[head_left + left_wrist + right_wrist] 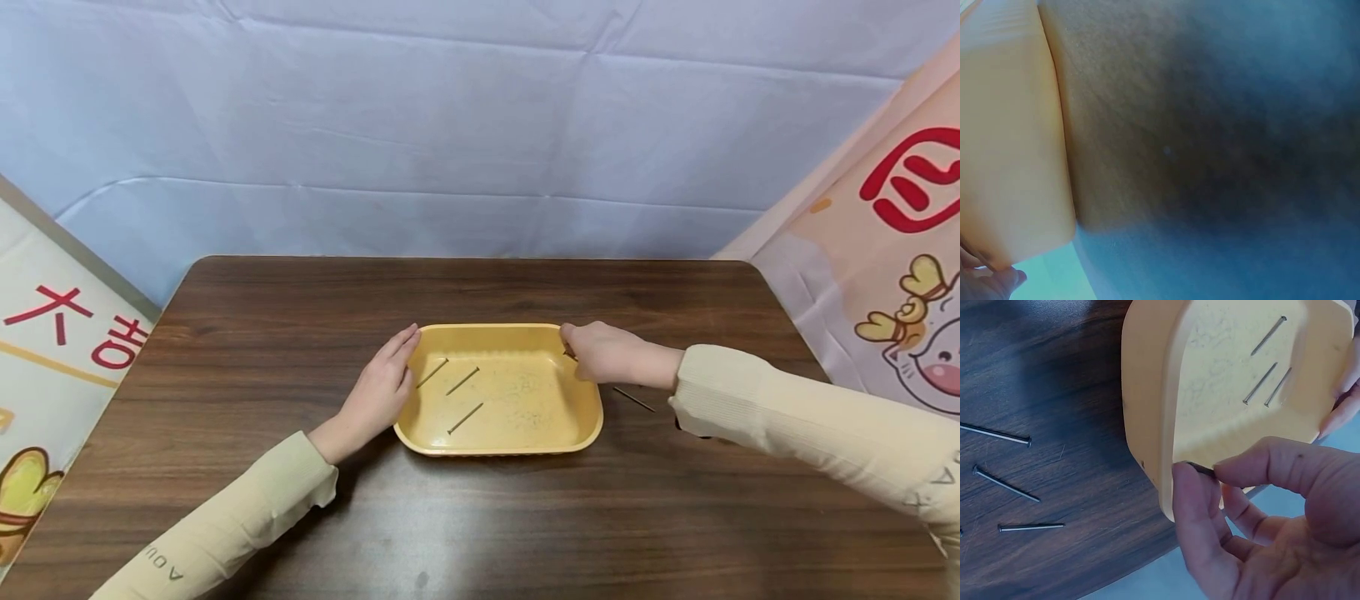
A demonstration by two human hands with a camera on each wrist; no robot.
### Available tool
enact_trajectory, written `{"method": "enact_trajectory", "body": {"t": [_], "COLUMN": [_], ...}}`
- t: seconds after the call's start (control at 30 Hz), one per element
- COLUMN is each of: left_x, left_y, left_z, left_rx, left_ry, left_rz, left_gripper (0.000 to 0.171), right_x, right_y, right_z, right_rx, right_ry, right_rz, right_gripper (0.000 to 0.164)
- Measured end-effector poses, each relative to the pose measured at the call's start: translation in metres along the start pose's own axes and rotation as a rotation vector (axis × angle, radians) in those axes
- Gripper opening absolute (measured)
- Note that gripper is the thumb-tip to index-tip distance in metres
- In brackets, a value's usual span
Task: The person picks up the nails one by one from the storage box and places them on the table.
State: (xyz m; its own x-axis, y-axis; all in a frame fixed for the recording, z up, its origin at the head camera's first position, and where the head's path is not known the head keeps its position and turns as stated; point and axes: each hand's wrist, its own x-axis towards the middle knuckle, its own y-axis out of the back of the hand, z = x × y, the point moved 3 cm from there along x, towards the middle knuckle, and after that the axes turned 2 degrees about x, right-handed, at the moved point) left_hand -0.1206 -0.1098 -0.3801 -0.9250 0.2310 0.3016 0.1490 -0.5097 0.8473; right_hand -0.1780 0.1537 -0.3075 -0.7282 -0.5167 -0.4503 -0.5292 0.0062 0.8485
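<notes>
A yellow plastic tray [498,453] stands on the table, with three nails lying inside at its left, one of them this nail [465,419]. My left hand [378,392] lies along the tray's left side, fingers stretched out and touching the rim. At the tray's far right corner, my right hand [603,354] pinches a dark nail [1200,469] between thumb and forefinger, over the rim. Most of that nail is hidden by the fingers. The left wrist view is blurred, with the tray's side [1010,137] filling its left part.
On the dark wooden table [285,292], several loose nails lie right of the tray, among them this nail [1007,481]. My right forearm covers some of them in the head view. A pale cloth [420,125] hangs behind the table, and printed banners [900,275] flank it.
</notes>
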Motion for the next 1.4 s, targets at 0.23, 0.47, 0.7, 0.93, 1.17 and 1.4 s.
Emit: {"method": "enact_trajectory", "body": {"t": [0.23,0.47,0.7,0.93,1.17,1.4], "left_x": [0.000,0.000,0.001,0.001,0.002,0.002], "left_y": [0.001,0.001,0.001,0.000,0.000,0.000], "left_z": [0.000,-0.001,-0.001,-0.001,-0.002,-0.004], "left_rx": [0.001,0.001,0.002,-0.002,-0.006,-0.010], "left_ry": [0.000,0.013,0.012,0.009,0.012,0.015], "left_rz": [0.004,-0.003,-0.010,-0.011,-0.012,-0.017], "left_gripper": [0.047,0.048,0.048,0.047,0.047,0.047], "right_x": [-0.006,-0.011,-0.016,-0.020,-0.024,-0.024], "right_y": [0.006,0.009,0.009,0.008,0.006,0.003], "right_z": [0.003,0.008,0.017,0.029,0.035,0.040], "right_rx": [0.008,0.038,0.066,0.091,0.153,0.167], "right_ry": [-0.002,-0.006,-0.027,-0.043,-0.071,-0.092], "right_rz": [0.005,0.023,0.006,-0.009,-0.038,-0.030], "right_gripper": [0.018,0.016,0.016,0.018,0.017,0.018]}}
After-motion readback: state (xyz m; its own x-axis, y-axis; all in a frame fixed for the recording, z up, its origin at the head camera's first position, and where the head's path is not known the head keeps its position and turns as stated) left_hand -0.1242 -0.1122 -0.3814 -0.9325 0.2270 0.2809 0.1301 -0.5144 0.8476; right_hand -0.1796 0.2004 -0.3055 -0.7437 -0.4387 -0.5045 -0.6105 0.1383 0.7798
